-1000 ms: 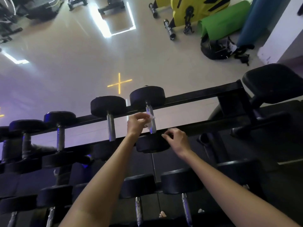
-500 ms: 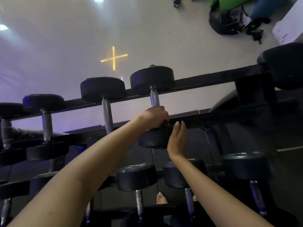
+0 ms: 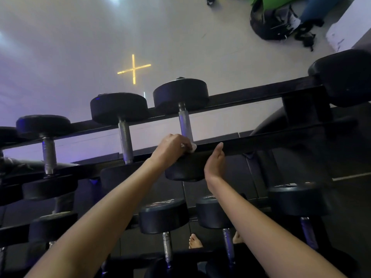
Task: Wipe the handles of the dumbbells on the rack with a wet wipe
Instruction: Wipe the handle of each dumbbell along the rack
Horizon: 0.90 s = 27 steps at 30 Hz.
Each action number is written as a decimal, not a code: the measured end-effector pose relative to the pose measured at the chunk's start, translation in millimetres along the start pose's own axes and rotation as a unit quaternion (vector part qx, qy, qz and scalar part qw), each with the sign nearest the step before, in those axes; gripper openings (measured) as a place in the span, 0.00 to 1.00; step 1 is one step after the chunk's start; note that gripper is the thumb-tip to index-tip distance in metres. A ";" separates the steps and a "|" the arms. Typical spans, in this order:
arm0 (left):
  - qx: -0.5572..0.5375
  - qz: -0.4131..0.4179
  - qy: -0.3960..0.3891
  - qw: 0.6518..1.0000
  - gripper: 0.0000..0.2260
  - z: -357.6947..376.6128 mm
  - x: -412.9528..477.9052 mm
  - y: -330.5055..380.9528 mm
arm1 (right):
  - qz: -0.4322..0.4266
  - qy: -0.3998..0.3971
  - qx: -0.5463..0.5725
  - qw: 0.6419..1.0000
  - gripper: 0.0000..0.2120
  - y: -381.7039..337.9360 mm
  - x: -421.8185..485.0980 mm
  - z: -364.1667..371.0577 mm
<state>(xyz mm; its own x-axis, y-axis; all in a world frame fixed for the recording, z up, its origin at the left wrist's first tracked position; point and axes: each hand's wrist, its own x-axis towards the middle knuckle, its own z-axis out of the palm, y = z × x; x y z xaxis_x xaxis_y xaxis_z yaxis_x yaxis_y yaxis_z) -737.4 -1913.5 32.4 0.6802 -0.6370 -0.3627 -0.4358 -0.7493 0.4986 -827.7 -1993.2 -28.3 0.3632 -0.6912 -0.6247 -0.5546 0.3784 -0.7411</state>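
A black two-tier rack runs across the view, its rails sloping up to the right, with pale floor behind it. Black round-headed dumbbells sit across the rails on both tiers. On the floor glows a yellow cross — a light mark, not lettering. A dark bag lies at the top right beside something green.

The dumbbell being worked sits on the upper tier, its knurled metal handle bridging the two rails and its near head below the front rail. The left hand is curled closed around the lower end of that handle, and a bit of the white wet wipe shows at its fingertips, pressed to the metal. The right hand is flat, fingers straight and together, holding nothing — it lies against the right side of the near head, fingertips reaching the front rail.

A lower-tier dumbbell head carries a faint label, too blurred to read. Bare toes show below.
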 end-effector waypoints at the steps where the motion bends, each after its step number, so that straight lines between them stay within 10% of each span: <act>1: -0.005 -0.019 0.020 1.000 0.05 2.0 0.5 -0.2 | 0.014 0.003 -0.004 1.000 0.34 -3.1 0.9 0.3; 14: -0.154 -0.225 0.005 0.962 0.05 8.9 23.8 -24.2 | -0.020 0.048 0.014 0.999 0.33 -7.0 -2.3 1.2; 27: -0.280 -0.218 -0.091 0.930 0.08 12.5 20.2 -43.1 | -0.059 0.059 0.015 0.996 0.27 -11.2 -7.3 -4.6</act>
<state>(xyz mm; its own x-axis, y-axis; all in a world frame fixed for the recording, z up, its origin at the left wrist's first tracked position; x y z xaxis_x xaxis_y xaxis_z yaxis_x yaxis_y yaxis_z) -712.3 -1896.3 -6.2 0.5872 -0.3534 -0.7282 0.2684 -0.7637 0.5871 -827.6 -1995.2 -14.3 0.3330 -0.7988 -0.5010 -0.4897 0.3075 -0.8159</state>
